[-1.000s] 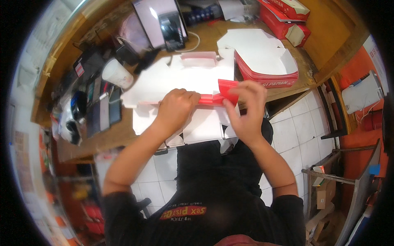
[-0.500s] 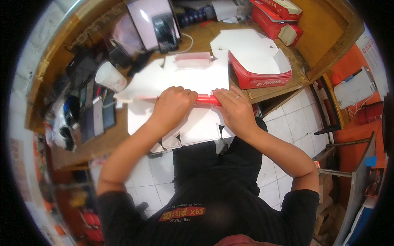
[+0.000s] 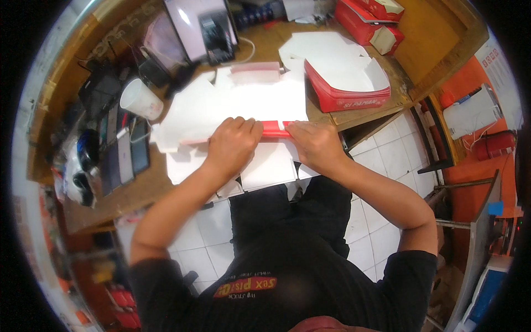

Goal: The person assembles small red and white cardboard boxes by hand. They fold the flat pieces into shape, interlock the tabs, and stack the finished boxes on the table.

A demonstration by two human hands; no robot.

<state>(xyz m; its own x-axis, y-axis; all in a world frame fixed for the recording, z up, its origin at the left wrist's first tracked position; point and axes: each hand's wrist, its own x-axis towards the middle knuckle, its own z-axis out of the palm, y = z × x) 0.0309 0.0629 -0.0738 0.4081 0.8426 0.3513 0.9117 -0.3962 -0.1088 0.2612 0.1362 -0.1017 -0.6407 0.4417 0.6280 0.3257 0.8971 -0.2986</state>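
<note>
A white cardboard box blank (image 3: 251,99) with a red outer side lies unfolded in front of me, partly over the desk's near edge. My left hand (image 3: 235,145) is closed on its raised red side flap, knuckles up. To the right, my right hand (image 3: 318,145) is closed on the same flap, its fingers bent over the red edge. Between the hands a short red strip of the flap shows, with a small white gap in it. My palms and thumbs are hidden. A part-folded box (image 3: 348,97), red outside and white inside, stands at the right.
A paper cup (image 3: 141,99) stands left of the blank, near several phones (image 3: 123,152). Behind are a dark handheld device (image 3: 215,39) against a pale panel (image 3: 191,25) and a white cable (image 3: 248,52). Red boxes (image 3: 368,27) are stacked at the back right of the wooden desk (image 3: 265,41).
My right hand's fingers have curled from stretched out to closed over the red flap. The left hand keeps its grip. The whole view has shifted slightly.
</note>
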